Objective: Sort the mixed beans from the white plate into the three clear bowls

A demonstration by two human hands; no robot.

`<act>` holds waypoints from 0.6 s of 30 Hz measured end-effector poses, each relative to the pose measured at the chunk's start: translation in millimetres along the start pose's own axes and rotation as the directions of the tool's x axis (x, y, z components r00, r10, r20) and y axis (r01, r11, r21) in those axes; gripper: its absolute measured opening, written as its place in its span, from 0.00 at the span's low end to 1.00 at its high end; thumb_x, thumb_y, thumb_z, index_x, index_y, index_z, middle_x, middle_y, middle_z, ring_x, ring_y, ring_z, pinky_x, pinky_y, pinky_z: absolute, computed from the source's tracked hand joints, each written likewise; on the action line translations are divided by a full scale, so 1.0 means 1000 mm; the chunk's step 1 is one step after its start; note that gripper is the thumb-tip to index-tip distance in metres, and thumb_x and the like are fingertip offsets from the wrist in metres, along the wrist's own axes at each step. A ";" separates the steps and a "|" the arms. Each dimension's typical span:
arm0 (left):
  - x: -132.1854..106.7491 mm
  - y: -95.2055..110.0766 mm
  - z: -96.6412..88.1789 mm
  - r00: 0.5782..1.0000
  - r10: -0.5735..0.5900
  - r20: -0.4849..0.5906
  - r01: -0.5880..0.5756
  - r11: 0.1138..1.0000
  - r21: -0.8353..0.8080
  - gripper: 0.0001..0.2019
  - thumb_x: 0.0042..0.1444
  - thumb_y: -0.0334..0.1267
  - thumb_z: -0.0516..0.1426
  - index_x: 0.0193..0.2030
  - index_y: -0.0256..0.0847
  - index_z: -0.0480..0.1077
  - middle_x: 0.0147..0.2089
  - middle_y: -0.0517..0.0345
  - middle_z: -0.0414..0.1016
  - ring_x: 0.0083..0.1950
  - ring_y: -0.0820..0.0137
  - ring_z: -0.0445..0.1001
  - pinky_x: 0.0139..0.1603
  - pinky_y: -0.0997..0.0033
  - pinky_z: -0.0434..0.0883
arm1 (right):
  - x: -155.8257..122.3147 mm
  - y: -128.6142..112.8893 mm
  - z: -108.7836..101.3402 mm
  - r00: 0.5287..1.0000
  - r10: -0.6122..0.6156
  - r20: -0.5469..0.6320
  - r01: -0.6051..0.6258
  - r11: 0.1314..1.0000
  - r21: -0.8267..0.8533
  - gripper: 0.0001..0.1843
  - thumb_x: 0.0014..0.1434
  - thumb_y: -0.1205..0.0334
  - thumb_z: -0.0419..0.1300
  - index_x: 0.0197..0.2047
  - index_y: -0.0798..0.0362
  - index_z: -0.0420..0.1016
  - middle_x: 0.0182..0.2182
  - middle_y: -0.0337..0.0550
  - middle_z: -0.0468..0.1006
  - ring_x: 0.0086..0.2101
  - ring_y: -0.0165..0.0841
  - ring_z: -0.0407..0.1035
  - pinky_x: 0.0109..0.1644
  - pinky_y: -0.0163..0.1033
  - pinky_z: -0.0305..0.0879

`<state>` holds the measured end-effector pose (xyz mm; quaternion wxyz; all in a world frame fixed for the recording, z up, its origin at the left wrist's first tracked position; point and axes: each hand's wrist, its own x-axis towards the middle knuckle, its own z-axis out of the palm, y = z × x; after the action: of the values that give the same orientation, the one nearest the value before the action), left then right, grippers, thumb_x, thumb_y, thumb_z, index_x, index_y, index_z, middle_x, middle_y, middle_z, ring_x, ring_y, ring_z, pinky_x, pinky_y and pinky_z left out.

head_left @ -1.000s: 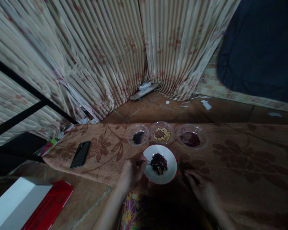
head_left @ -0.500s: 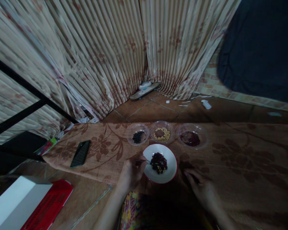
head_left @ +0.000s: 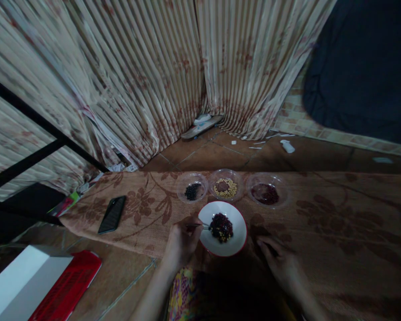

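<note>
My left hand [head_left: 184,238] is closed in a pinch on thin metal tweezers [head_left: 205,226], whose tips reach over the left rim of a white bowl [head_left: 239,232] with a red edge. In the bowl lies a heap of mixed beans [head_left: 221,226], dark red, black and yellowish. To the right of the bowl, my right hand [head_left: 279,256] rests on the cloth with its fingers loosely apart and nothing visible in them. Behind the bowl stand three clear plastic bowls, holding black beans [head_left: 191,191], yellow soybeans [head_left: 230,189] and dark red beans [head_left: 269,194].
A brown flowered cloth [head_left: 327,214] covers the low table. On its left part lies a black phone [head_left: 112,215]. A white box [head_left: 26,276] and a red item [head_left: 68,283] are on the tiled floor. Striped curtains [head_left: 153,80] hang behind a skateboard [head_left: 200,128].
My left hand and the tweezers have shifted very slightly left. The right hand and the bowls look the same.
</note>
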<state>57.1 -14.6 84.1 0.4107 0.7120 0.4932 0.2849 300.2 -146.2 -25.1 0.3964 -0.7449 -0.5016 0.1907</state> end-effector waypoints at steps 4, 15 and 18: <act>0.001 0.004 -0.005 0.998 -0.056 -0.016 0.055 0.997 -0.056 0.06 0.54 0.35 0.60 0.37 0.38 0.77 0.36 0.53 0.82 0.36 0.68 0.79 0.35 0.75 0.72 | -0.001 0.001 0.000 1.000 -0.002 0.003 0.002 1.000 0.001 0.20 0.63 0.44 0.51 0.41 0.46 0.79 0.41 0.43 0.82 0.41 0.37 0.77 0.46 0.40 0.73; 0.046 0.030 -0.001 0.997 0.044 -0.062 -0.060 0.955 -0.289 0.07 0.51 0.38 0.62 0.33 0.37 0.75 0.30 0.55 0.79 0.31 0.68 0.77 0.32 0.75 0.72 | 0.000 0.005 0.005 0.999 -0.044 -0.027 0.044 0.999 0.013 0.19 0.64 0.46 0.52 0.40 0.46 0.80 0.40 0.44 0.82 0.40 0.39 0.78 0.43 0.40 0.74; 0.071 0.037 0.007 0.990 0.110 -0.083 -0.128 0.955 -0.266 0.06 0.52 0.37 0.61 0.34 0.37 0.75 0.30 0.56 0.79 0.32 0.69 0.77 0.32 0.75 0.72 | 0.000 0.001 0.003 0.999 -0.048 -0.023 0.049 0.998 0.027 0.19 0.64 0.46 0.51 0.40 0.46 0.80 0.41 0.45 0.82 0.40 0.39 0.78 0.44 0.40 0.75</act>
<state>105.3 42.6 112.7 0.4694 0.6677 0.4194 0.3974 298.8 -145.1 -27.3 0.4168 -0.7290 -0.5124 0.1797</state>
